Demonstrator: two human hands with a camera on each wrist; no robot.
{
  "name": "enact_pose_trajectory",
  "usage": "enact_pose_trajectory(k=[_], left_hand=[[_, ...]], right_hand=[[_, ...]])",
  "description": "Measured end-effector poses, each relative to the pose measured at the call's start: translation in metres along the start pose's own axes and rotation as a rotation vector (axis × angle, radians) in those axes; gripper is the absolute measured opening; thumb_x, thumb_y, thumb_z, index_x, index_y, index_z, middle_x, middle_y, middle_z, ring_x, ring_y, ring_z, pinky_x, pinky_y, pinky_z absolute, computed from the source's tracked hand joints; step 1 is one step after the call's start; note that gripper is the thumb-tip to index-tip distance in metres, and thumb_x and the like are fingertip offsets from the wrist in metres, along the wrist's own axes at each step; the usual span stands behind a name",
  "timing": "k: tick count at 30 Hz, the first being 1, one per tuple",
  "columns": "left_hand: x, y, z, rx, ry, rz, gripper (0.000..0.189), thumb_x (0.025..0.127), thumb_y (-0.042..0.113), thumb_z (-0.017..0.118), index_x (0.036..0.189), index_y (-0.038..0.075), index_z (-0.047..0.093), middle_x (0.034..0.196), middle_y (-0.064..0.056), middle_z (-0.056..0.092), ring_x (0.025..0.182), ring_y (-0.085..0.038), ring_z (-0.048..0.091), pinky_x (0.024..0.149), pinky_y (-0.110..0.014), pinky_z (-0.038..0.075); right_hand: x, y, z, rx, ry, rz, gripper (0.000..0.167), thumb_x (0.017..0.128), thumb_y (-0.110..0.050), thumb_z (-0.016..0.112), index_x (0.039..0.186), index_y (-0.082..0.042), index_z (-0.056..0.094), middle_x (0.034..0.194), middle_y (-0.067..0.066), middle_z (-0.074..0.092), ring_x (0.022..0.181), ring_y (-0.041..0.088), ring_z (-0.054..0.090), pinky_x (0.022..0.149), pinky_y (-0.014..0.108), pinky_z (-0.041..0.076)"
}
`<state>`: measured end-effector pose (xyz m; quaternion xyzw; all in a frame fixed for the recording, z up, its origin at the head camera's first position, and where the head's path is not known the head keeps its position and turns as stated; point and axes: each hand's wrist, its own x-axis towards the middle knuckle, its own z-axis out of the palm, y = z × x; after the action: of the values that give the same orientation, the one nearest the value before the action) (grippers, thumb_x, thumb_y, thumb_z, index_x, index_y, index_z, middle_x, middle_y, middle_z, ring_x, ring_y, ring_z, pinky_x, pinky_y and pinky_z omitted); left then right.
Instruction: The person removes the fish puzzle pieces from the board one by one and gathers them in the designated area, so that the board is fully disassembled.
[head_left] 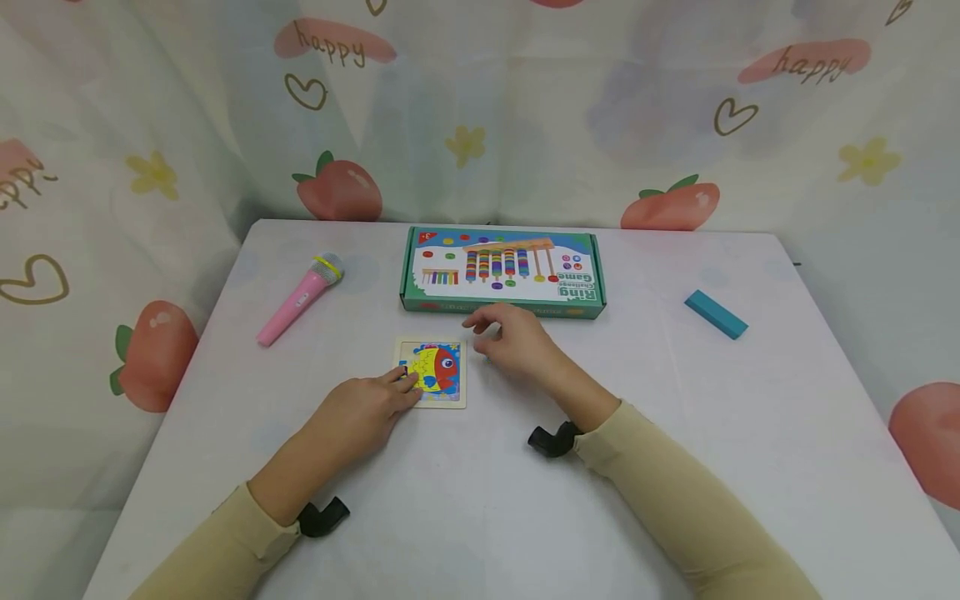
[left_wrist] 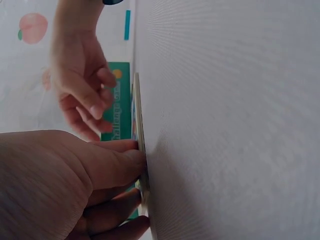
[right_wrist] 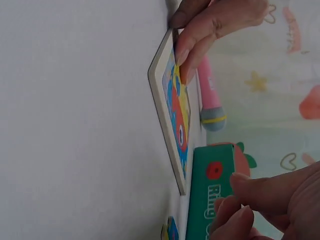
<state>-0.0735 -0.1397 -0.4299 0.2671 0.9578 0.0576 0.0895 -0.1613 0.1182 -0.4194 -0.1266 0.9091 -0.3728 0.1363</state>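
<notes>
A square wooden fish puzzle lies on the table, with a yellow, red and blue fish on it. Bare wood shows at its far left part in the head view. My left hand holds its near left corner, fingers on the face and thumb at the edge. Just right of the puzzle, my right hand hovers with loosely bent fingers and nothing visible between them. Low in the right wrist view, a small blue and yellow piece sits on the table; my right hand mostly covers it from above.
Behind the puzzle lies a green ring game box. A pink toy microphone is at the back left, a teal block at the right. A printed curtain hangs along the far edge of the white table.
</notes>
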Motion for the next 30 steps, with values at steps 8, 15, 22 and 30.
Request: enact_pose_trajectory(k=[8, 15, 22, 30], left_hand=[[-0.001, -0.001, -0.001, 0.007, 0.021, 0.016, 0.038, 0.102, 0.021, 0.075, 0.139, 0.019, 0.075, 0.149, -0.003, 0.07, 0.144, -0.027, 0.063, 0.104, -0.048, 0.061], [-0.001, -0.001, 0.001, 0.012, 0.043, 0.025, 0.038, 0.101, 0.023, 0.076, 0.139, 0.019, 0.075, 0.148, -0.003, 0.07, 0.143, -0.026, 0.063, 0.103, -0.046, 0.062], [-0.002, -0.002, 0.003, 0.002, 0.067, 0.032, 0.035, 0.102, 0.021, 0.075, 0.137, 0.018, 0.076, 0.147, -0.003, 0.07, 0.142, -0.025, 0.064, 0.1, -0.047, 0.063], [-0.001, -0.005, 0.005, 0.008, 0.075, 0.04, 0.035, 0.101, 0.02, 0.075, 0.136, 0.017, 0.077, 0.147, -0.004, 0.071, 0.141, -0.025, 0.065, 0.1, -0.048, 0.063]], right_hand=[[0.015, -0.023, 0.028, -0.022, -0.084, -0.043, 0.029, 0.097, -0.011, 0.079, 0.125, -0.02, 0.079, 0.118, 0.002, 0.068, 0.101, 0.021, 0.062, 0.089, 0.035, 0.059], [0.025, -0.034, 0.046, -0.081, -0.116, -0.07, 0.029, 0.098, -0.014, 0.078, 0.126, -0.019, 0.079, 0.119, 0.004, 0.067, 0.109, 0.02, 0.062, 0.096, 0.037, 0.058], [0.025, -0.037, 0.051, -0.129, -0.141, -0.063, 0.032, 0.095, -0.014, 0.079, 0.127, -0.019, 0.078, 0.122, 0.005, 0.064, 0.109, 0.021, 0.062, 0.102, 0.041, 0.057], [0.025, -0.041, 0.055, -0.203, -0.133, -0.073, 0.033, 0.093, -0.015, 0.08, 0.126, -0.018, 0.077, 0.121, 0.006, 0.06, 0.106, 0.021, 0.063, 0.097, 0.04, 0.057]])
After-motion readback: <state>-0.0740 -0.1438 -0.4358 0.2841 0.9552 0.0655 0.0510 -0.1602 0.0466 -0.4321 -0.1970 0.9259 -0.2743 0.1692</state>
